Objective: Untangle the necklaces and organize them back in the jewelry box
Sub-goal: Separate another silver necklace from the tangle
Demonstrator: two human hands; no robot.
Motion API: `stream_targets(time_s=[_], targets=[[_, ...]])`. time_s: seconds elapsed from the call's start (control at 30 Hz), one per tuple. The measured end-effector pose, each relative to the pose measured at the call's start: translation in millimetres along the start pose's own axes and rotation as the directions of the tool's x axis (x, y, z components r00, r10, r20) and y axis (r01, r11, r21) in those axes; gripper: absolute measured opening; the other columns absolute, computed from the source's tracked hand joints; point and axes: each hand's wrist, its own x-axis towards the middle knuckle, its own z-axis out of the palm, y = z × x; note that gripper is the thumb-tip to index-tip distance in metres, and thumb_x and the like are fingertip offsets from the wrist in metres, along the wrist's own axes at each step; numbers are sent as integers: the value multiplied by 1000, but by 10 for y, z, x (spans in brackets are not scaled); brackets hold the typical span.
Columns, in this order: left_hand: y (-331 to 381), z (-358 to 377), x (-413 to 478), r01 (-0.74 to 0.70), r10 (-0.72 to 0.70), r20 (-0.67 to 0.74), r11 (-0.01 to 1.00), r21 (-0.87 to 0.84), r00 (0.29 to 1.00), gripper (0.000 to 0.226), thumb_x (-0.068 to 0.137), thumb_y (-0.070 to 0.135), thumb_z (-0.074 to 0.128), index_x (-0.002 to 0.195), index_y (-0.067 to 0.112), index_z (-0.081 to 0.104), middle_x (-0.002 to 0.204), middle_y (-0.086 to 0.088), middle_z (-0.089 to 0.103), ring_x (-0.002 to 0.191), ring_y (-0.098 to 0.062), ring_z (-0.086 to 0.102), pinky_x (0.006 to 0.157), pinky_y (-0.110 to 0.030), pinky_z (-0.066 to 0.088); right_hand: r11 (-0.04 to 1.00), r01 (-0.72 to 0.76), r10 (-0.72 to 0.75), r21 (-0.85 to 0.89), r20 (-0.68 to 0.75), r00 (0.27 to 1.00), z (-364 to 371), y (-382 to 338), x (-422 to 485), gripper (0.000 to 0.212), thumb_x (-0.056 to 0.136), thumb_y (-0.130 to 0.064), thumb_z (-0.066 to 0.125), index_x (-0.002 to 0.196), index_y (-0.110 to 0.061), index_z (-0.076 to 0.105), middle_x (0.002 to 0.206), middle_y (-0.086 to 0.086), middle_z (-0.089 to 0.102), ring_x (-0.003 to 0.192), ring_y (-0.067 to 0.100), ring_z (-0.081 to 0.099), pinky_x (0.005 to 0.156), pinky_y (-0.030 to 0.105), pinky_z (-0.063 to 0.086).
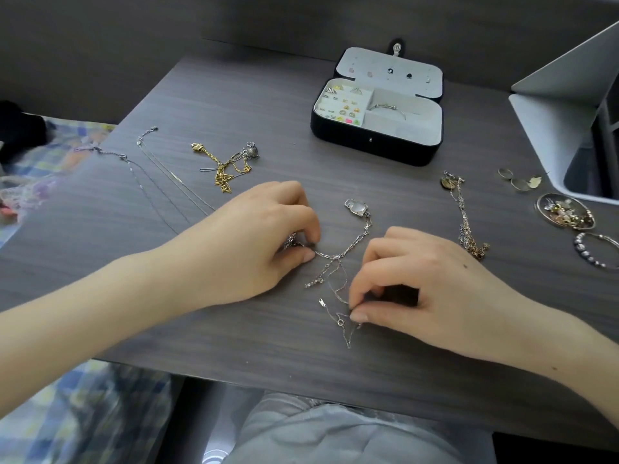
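A tangle of thin silver chains (338, 272) lies in the middle of the dark wooden table (234, 105), with a pale stone pendant (356, 207) at its far end. My left hand (258, 239) pinches one end of the tangle between thumb and forefinger. My right hand (418, 289) pinches a fine chain near its clasp (322, 302). Behind them the black jewelry box (375, 147) stands open, with rings and earrings in its left compartments and a bangle (388, 108) in the right one.
Two thin silver necklaces (160, 182) lie stretched out at left. A gold and silver knot of chains (227, 169) sits beside them. Another chain bundle (464, 216) lies at right, near rings (516, 180), a small dish of jewelry (566, 212) and a beaded bracelet (594, 251). A white stand (549, 128) occupies the far right.
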Motion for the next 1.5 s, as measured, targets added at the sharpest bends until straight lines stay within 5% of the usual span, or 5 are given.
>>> stream_targets(time_s=[0.27, 0.6, 0.9, 1.13, 1.5], targets=[[-16, -13, 75, -75, 70, 62, 993, 91, 996, 27, 89, 32, 41, 79, 16, 60, 83, 3, 48, 74, -18, 45, 67, -23, 31, 995, -23, 27, -92, 41, 999, -125, 178, -91, 19, 83, -49, 45, 75, -36, 57, 72, -22, 49, 73, 2, 41, 68, 19, 35], [136, -192, 163, 219, -188, 196, 965, -148, 962, 15, 95, 23, 50, 81, 29, 49, 89, 10, 60, 65, 11, 48, 60, -9, 35, 991, -54, 55, -124, -3, 999, -186, 334, -241, 22, 85, -49, 41, 75, -34, 54, 72, -22, 47, 72, 3, 39, 68, 21, 34], [243, -253, 165, 221, -170, 226, 949, -224, 959, 17, 95, 23, 50, 78, 27, 50, 74, 18, 65, 58, 0, 48, 56, -11, 36, 999, -8, 9, -54, 11, 1000, -150, 266, -218, 22, 80, -55, 49, 93, -40, 60, 76, -17, 50, 75, 5, 44, 69, 17, 38], [330, -298, 65, 237, -183, 230, 944, -232, 956, 18, 94, 25, 51, 77, 30, 49, 68, 19, 62, 58, -4, 46, 56, -14, 36, 996, 42, -43, -84, -7, 999, -45, 186, -99, 20, 85, -43, 42, 75, -30, 54, 70, -20, 41, 70, 5, 34, 66, 18, 29], [455, -109, -162, 125, -121, 56, 989, -78, 991, 20, 92, 18, 54, 78, 31, 47, 63, 18, 58, 68, 9, 48, 65, -5, 33, 785, -138, 234, 603, -84, 969, -392, -35, 380, 19, 96, -12, 50, 78, -17, 56, 73, -6, 63, 62, 5, 50, 54, 20, 40]])
